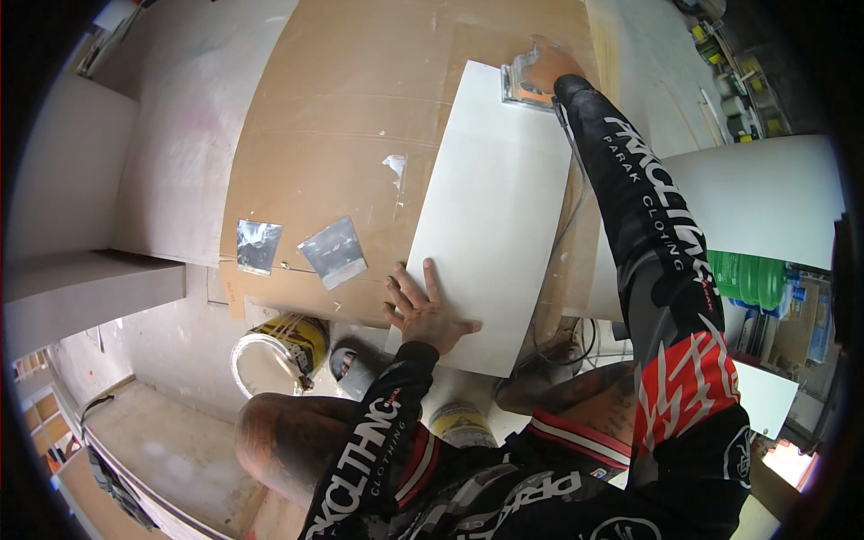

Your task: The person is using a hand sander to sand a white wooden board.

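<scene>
A long white panel [490,216] lies on a cardboard-covered work surface [333,108]. At its far end my right hand [552,67] is wrapped round a dusty electric sander [526,87], whose flat pad sits on the panel. The sander's cord [576,162] trails back along the panel's right edge. Near the close end, my left hand [429,312] lies flat with fingers spread, partly on the panel and partly over its left edge. Two worn grey abrasive sheets [333,252] rest on the cardboard to the left.
Below the cardboard's near edge stand an open paint bucket [270,355] and a dark rounded container [353,367]. Another tub [462,423] is between my legs. Green bottles [747,279] and shelves with cans [733,99] line the right. A grey ledge [90,288] juts in at left.
</scene>
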`<state>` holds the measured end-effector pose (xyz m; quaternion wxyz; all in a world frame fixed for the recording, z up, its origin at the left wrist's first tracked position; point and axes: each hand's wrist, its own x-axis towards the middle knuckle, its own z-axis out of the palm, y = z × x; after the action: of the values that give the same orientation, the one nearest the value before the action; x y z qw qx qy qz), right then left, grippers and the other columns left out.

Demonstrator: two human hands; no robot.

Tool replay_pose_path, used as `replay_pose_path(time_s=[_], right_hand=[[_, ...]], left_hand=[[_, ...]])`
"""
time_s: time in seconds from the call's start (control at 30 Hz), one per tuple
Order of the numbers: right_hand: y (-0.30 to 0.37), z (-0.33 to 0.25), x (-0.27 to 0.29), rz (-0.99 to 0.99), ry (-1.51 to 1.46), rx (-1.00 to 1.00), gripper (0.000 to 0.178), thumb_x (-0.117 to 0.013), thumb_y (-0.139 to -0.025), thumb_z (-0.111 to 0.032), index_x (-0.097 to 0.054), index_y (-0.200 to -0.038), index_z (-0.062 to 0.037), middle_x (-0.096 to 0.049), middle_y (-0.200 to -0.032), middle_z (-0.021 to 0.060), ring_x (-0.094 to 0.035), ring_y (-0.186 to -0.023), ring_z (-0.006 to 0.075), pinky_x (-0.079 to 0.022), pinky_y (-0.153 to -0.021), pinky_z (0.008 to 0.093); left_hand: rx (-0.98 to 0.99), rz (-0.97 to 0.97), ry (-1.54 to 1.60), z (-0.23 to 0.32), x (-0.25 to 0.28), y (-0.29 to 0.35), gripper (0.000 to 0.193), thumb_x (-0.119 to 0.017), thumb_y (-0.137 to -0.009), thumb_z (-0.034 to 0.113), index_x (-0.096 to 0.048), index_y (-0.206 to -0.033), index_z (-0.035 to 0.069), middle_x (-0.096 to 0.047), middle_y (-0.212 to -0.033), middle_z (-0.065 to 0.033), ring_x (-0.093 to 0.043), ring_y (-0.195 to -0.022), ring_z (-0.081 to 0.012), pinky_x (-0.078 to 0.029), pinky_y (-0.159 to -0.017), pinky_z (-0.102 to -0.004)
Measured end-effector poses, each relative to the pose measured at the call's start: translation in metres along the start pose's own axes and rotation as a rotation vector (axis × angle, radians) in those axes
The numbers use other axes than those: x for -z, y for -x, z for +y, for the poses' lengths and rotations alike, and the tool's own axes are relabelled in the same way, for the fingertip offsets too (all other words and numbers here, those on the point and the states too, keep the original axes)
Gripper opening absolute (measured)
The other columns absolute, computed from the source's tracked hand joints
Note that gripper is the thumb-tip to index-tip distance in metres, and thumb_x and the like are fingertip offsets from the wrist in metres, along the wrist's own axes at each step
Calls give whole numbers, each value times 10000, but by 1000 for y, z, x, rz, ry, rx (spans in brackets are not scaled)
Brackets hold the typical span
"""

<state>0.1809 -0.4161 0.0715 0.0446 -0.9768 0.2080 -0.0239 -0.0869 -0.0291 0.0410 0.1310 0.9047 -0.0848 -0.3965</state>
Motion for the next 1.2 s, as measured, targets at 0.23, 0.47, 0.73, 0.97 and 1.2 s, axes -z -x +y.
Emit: replay_pose_path(time_s=[0.23, 0.47, 0.73, 0.97, 1.2], right_hand=[[-7, -25, 4, -69, -70, 133, 800, -735, -787, -304, -431, -1527, -332, -455, -1477, 281, -582, -1280, 447, -490, -1095, 470], [-27, -37, -13, -117, -49, 83, 802, -728, -790, -313, -416, -1528, -317, -521, -1428, 279, -563, -1299, 443, -483, -1103, 477], [-39, -55, -25, -125, 27, 105, 813, -698, -803, -362, -391, -1550, -268, -600, -1402, 271, -503, -1373, 436, -459, -1122, 490], [-53, -29, -27, -94, 53, -19, 825, -666, -826, -406, -379, -1573, -208, -595, -1441, 235, -528, -1364, 441, -458, -1124, 491], [-38, 13, -18, -83, 115, -150, 847, -652, -831, -383, -364, -1590, -141, -615, -1436, 200, -559, -1340, 416, -422, -1153, 469]], left_hand=[[-7, -1, 12, -1, 0, 1, 1496, -893, -650, 629, 108, -1658, 161, 195, -1644, -352, 138, -1522, -592, -70, -1154, -772], [-9, -2, 15, -3, -2, -3, 1496, -898, -650, 624, 100, -1659, 151, 187, -1643, -360, 116, -1521, -603, -75, -1146, -777], [-33, 38, 1, -5, -8, -4, 1519, -892, -638, 659, 108, -1656, 139, 177, -1638, -377, 107, -1512, -618, -93, -1124, -796], [-11, 13, -13, -4, -10, -7, 1522, -893, -641, 652, 120, -1653, 137, 189, -1635, -372, 113, -1512, -614, -95, -1127, -793], [-3, 10, 4, -3, -6, -6, 1512, -892, -643, 649, 113, -1658, 152, 187, -1645, -358, 136, -1519, -596, -70, -1139, -781]])
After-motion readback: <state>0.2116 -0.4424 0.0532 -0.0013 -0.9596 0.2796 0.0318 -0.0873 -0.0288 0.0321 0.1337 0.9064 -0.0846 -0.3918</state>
